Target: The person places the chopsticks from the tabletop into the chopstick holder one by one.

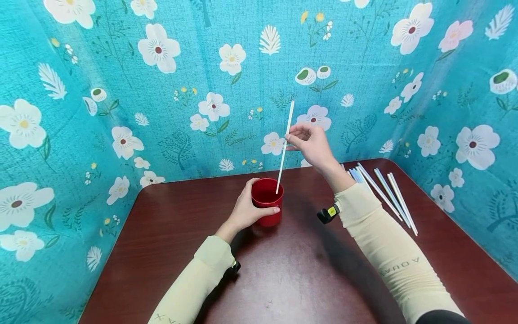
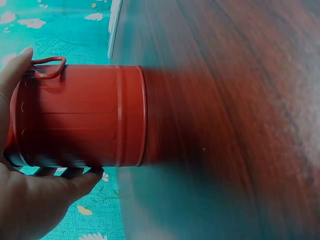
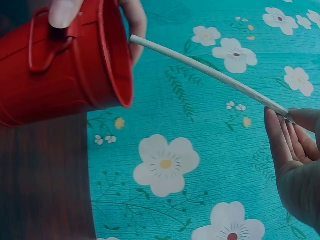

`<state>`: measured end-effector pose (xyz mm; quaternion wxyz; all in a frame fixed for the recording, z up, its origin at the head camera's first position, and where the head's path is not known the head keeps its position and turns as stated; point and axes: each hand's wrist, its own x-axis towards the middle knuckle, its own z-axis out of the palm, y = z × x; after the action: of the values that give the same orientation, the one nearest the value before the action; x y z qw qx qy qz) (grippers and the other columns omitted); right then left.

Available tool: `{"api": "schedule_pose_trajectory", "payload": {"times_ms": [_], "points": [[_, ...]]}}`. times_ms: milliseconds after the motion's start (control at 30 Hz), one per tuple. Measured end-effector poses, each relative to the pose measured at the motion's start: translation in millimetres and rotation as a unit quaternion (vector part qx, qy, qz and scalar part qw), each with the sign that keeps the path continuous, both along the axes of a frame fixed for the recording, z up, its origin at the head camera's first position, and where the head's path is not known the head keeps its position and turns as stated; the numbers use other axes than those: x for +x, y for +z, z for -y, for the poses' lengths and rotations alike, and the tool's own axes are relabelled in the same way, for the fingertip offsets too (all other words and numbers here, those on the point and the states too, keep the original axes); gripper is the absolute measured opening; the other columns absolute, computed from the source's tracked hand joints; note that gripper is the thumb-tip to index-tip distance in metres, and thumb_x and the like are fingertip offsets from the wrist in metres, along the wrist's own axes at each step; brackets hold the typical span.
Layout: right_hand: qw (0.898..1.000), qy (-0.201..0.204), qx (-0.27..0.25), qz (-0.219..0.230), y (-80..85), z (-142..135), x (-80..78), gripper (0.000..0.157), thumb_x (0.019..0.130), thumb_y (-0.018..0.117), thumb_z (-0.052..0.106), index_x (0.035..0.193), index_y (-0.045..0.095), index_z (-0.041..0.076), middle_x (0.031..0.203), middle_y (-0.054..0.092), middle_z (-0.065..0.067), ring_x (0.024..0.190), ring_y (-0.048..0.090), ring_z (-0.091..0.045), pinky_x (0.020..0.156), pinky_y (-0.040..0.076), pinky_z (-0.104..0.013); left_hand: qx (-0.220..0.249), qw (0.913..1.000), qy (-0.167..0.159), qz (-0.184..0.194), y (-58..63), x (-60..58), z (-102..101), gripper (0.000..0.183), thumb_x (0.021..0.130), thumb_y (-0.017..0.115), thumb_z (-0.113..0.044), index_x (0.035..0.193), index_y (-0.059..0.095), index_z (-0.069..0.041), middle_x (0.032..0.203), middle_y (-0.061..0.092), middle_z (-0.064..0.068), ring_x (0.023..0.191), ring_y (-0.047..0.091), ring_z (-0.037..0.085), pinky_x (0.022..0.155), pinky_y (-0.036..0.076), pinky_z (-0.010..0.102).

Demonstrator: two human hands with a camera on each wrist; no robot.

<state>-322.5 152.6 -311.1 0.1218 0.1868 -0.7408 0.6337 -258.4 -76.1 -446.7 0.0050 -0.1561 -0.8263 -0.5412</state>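
Near the middle of the table stands a small red metal bucket (image 1: 267, 219) with a loop handle (image 2: 64, 67) on its side. My left hand (image 1: 245, 208) grips it from the left, thumb across the near side and fingers round the far side. Above and to the right, my right hand (image 1: 310, 143) pinches a long, thin white stick (image 1: 282, 162) around its middle between thumb and fingertips. The stick slants, its lower end at the bucket's mouth; in the right wrist view that end (image 3: 136, 39) is just off the rim. Inside the bucket no stick shows.
Several white and blue sticks (image 1: 384, 191) lie on the right of the dark red wooden table (image 1: 283, 279), partly behind my right forearm. A turquoise flowered cloth (image 1: 243, 90) hangs round the table's back and sides.
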Motion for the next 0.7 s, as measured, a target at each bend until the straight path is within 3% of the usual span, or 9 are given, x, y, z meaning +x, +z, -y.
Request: {"api": "schedule_pose_trajectory", "payload": {"times_ms": [367,533,700], "points": [[0.999,0.032,0.036,-0.006,-27.2,6.1,5.8,0.025,0.098,0.071,0.012,0.117,0.065,-0.002,0.106,0.068,-0.02,0.094,0.072,-0.026,0.083,0.061,-0.041,0.003,1.0,-0.003,-0.002,-1.5,0.4,-4.1,0.103,0.073,0.093,-0.034,0.154,0.031,-0.02,0.145,0.05,-0.001,0.133,0.048,0.024,0.088,0.059,0.043],[0.998,0.04,0.049,-0.012,-38.1,9.6,7.8,0.026,0.097,0.071,0.011,0.117,0.064,-0.004,0.105,0.068,-0.021,0.099,0.071,-0.037,0.083,0.061,-0.04,0.012,0.9998,0.007,0.012,-3.0,0.2,-4.1,0.105,0.072,0.094,-0.036,0.154,0.029,-0.025,0.145,0.05,-0.003,0.134,0.047,0.023,0.089,0.059,0.043],[0.997,0.041,0.061,-0.004,-48.6,13.2,9.5,0.024,0.096,0.073,0.012,0.114,0.063,-0.001,0.103,0.068,-0.019,0.095,0.07,-0.035,0.082,0.062,-0.038,0.039,0.9989,0.007,0.024,-6.8,-0.1,-4.9,0.101,0.073,0.094,-0.034,0.152,0.031,-0.027,0.145,0.05,-0.003,0.135,0.046,0.024,0.09,0.058,0.046]]}}
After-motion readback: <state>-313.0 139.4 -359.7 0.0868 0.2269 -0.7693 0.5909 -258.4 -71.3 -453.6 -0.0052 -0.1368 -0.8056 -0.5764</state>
